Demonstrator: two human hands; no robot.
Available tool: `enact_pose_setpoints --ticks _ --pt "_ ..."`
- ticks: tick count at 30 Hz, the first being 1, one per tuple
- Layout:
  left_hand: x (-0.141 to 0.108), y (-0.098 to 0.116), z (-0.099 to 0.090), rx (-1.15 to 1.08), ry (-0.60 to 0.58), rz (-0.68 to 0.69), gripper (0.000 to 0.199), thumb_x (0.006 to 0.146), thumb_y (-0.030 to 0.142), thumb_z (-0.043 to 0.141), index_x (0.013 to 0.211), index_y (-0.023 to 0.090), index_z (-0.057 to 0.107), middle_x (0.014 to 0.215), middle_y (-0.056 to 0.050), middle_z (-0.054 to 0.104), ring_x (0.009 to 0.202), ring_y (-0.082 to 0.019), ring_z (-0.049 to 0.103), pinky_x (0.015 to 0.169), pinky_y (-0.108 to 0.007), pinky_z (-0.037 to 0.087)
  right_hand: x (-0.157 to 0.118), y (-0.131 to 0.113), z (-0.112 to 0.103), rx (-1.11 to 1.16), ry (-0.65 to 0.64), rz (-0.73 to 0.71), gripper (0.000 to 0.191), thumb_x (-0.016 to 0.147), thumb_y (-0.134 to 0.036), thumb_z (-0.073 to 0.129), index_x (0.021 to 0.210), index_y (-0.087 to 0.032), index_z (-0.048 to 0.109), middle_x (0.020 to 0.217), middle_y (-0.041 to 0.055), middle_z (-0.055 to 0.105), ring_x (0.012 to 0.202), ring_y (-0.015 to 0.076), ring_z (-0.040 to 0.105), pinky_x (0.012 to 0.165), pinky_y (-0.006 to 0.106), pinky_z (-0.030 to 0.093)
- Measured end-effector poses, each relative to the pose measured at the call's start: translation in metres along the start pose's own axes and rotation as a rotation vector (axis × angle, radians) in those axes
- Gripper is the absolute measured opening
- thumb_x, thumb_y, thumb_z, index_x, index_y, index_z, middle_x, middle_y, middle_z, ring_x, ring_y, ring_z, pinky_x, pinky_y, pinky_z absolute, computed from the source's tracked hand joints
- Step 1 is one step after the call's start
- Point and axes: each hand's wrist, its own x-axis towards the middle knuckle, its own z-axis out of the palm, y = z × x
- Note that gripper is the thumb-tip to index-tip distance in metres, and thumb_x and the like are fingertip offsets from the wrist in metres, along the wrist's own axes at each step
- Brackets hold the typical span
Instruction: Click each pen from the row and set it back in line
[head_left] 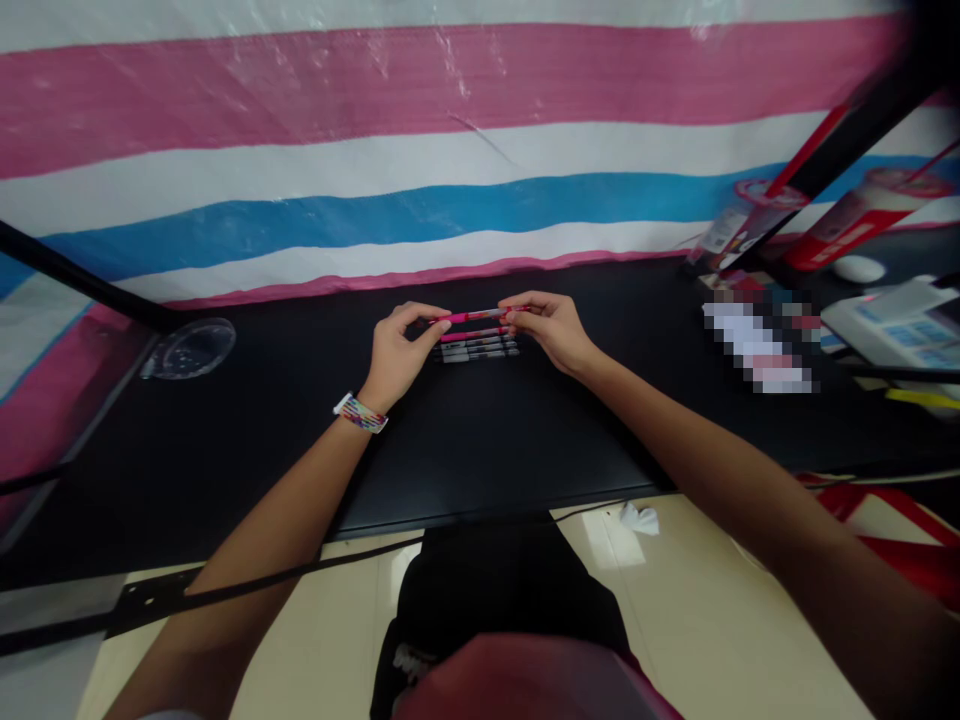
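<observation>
The left hand (397, 345) and right hand (553, 330) pinch opposite ends of a pink pen (471, 317) at the far middle of the table (480, 440), a grip that likely keeps it straight. Just nearer, a second pink pen (472, 334) and clear-barrelled pens (480, 348) line up parallel, probably for neatness.

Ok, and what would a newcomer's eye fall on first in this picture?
Probably the pink, white and blue striped sheet behind the black table. Then the farther bright-pink pen, held between the left hand and right hand, near the clear pens. The multicoloured wristband on the left wrist also stands out.
</observation>
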Motion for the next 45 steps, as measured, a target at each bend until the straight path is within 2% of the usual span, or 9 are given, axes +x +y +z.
enact_pose_setpoints --ticks 5,9,12,18,21,26,29,39,45 --pt "0.0 0.001 0.002 -0.087 0.019 -0.022 0.012 0.097 0.037 0.086 0.104 0.027 0.087 0.105 -0.005 0.088 0.095 -0.022 0.078 0.094 -0.04 0.063 -0.003 -0.011 0.0 0.271 -0.177 0.152 0.039 0.087 -0.044 0.079 0.119 -0.022 0.087 0.102 0.0084 0.084 0.093 0.0244 0.073 0.097 0.045 0.062" --pt "0.0 0.001 0.002 -0.129 0.037 -0.012 0.017 0.098 0.041 0.087 0.105 0.026 0.087 0.107 -0.005 0.088 0.095 -0.02 0.079 0.092 -0.037 0.063 -0.005 -0.019 0.002 0.383 -0.26 0.274 0.056 0.088 -0.054 0.065 0.131 -0.022 0.081 0.121 0.0124 0.085 0.106 0.0296 0.074 0.094 0.045 0.063" --pt "0.0 0.002 0.001 -0.133 0.043 -0.002 0.016 0.098 0.04 0.087 0.106 0.026 0.087 0.107 -0.005 0.087 0.096 -0.02 0.08 0.093 -0.037 0.063 -0.006 -0.02 0.004 0.427 -0.262 0.316 0.055 0.087 -0.052 0.065 0.132 -0.024 0.078 0.124 0.0109 0.084 0.106 0.029 0.073 0.09 0.043 0.063" --pt "-0.001 0.005 0.004 -0.127 0.008 0.009 0.012 0.098 0.035 0.086 0.106 0.026 0.087 0.107 -0.005 0.087 0.098 -0.021 0.08 0.093 -0.038 0.063 -0.008 -0.018 0.01 0.494 -0.224 0.31 0.04 0.085 -0.047 0.066 0.117 -0.025 0.078 0.104 0.0096 0.081 0.098 0.0275 0.072 0.086 0.042 0.063" --pt "-0.002 0.003 0.005 -0.127 0.017 0.004 0.013 0.097 0.035 0.086 0.107 0.026 0.087 0.108 -0.006 0.087 0.099 -0.022 0.08 0.094 -0.038 0.063 -0.008 -0.019 0.01 0.52 -0.232 0.31 0.044 0.088 -0.052 0.064 0.118 -0.024 0.078 0.105 0.0106 0.081 0.099 0.0273 0.072 0.086 0.041 0.063" --pt "-0.001 0.001 0.005 -0.145 0.023 0.015 0.014 0.096 0.036 0.087 0.107 0.026 0.088 0.107 -0.005 0.086 0.099 -0.022 0.079 0.094 -0.038 0.062 -0.006 -0.016 0.008 0.595 -0.234 0.309 0.031 0.091 -0.043 0.068 0.114 -0.025 0.077 0.1 0.0076 0.08 0.092 0.023 0.071 0.082 0.037 0.062" --pt "-0.001 0.003 0.005 -0.152 0.033 0.018 0.014 0.097 0.036 0.087 0.107 0.027 0.088 0.107 -0.005 0.086 0.1 -0.022 0.079 0.094 -0.038 0.061 -0.006 -0.014 0.007 0.615 -0.275 0.327 0.033 0.094 -0.044 0.069 0.121 -0.025 0.076 0.105 0.0071 0.08 0.087 0.0212 0.069 0.078 0.036 0.061" --pt "-0.002 0.005 0.005 -0.153 0.045 0.012 0.012 0.097 0.033 0.086 0.107 0.027 0.087 0.107 -0.005 0.086 0.098 -0.021 0.078 0.094 -0.038 0.061 -0.007 -0.017 0.006 0.554 -0.279 0.317 0.043 0.095 -0.054 0.065 0.128 -0.027 0.075 0.11 0.0071 0.08 0.086 0.0214 0.069 0.079 0.037 0.061" --pt "-0.003 0.005 0.005 -0.114 0.028 0.004 0.014 0.098 0.038 0.086 0.107 0.027 0.087 0.108 -0.006 0.086 0.1 -0.022 0.079 0.095 -0.04 0.063 -0.009 -0.02 0.011 0.42 -0.183 0.283 0.039 0.094 -0.054 0.066 0.122 -0.029 0.078 0.107 0.0076 0.081 0.087 0.0226 0.068 0.081 0.04 0.06"
